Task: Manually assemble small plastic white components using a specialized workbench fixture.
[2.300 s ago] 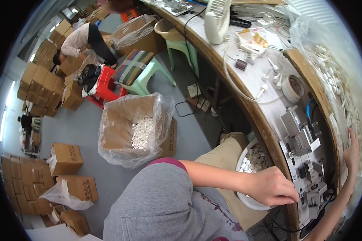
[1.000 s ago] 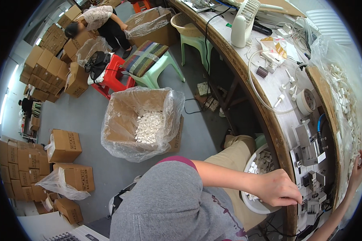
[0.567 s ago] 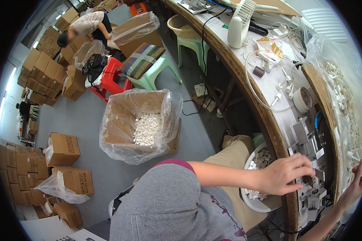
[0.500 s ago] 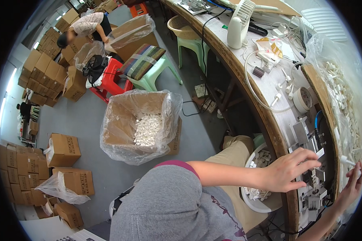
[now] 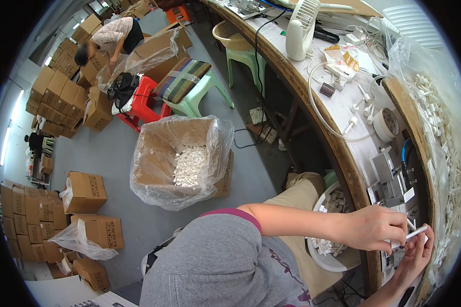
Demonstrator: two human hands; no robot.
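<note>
My left hand [image 5: 375, 227] reaches over the metal fixture [image 5: 393, 184] at the bench edge, its fingertips drawn together. What they pinch, if anything, is mostly hidden; a thin white piece shows beside them. Close against it, my right hand [image 5: 414, 258] grips a slim white plastic stick [image 5: 417, 232] between thumb and fingers, above the fixture. The two hands almost meet. Right of them, many white plastic parts [image 5: 442, 120] lie in a clear bag inside a cardboard box wall [image 5: 405, 107].
By my legs stands a white tub [image 5: 316, 210] of small white parts. A lined carton [image 5: 153, 138] with similar parts is on the floor. The bench carries a fan [image 5: 301, 33], tape roll [image 5: 385, 126] and tubing. Stools and stacked cartons stand behind; another person [image 5: 112, 38] bends over a box.
My right hand has come left from the box of parts to the fixture with a white stick. My left hand has lowered slightly, its spread fingers now closed together.
</note>
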